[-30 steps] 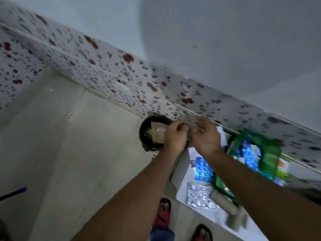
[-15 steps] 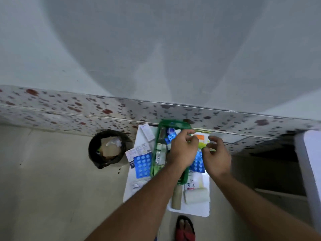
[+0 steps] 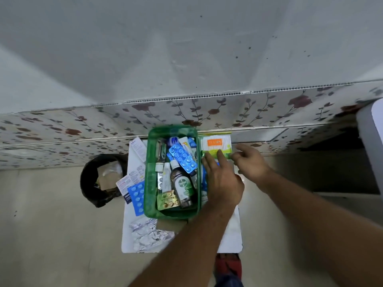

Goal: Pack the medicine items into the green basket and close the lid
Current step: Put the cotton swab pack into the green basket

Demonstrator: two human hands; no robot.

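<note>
The green basket (image 3: pixel 150 183) stands lidless on a white board (image 3: pixel 232 239) on the floor. Inside it are a Dettol bottle (image 3: pixel 182 186), a blue blister strip (image 3: pixel 182 158), tubes and small bottles. A white and green cotton swab box (image 3: pixel 216 144) lies just right of the basket, by the wall. My left hand (image 3: pixel 222 183) is beside the basket's right rim, its spread fingers resting on the box's lower edge. My right hand (image 3: pixel 251 162) touches the box's right corner with its fingertips; its grip is unclear. No lid is in view.
Left of the basket lie a blue blister sheet (image 3: pixel 137 195) and paper leaflets (image 3: pixel 137 151), and silver blister strips (image 3: pixel 149 233) lie in front of it. A black bin (image 3: pixel 99 181) with scraps stands further left. A flowered skirting runs behind. White furniture (image 3: pixel 371 146) is at right.
My view swung from the bin on the left back over the basket. Both hands moved from the bin to the right side of the basket, onto the cotton swab box.
</note>
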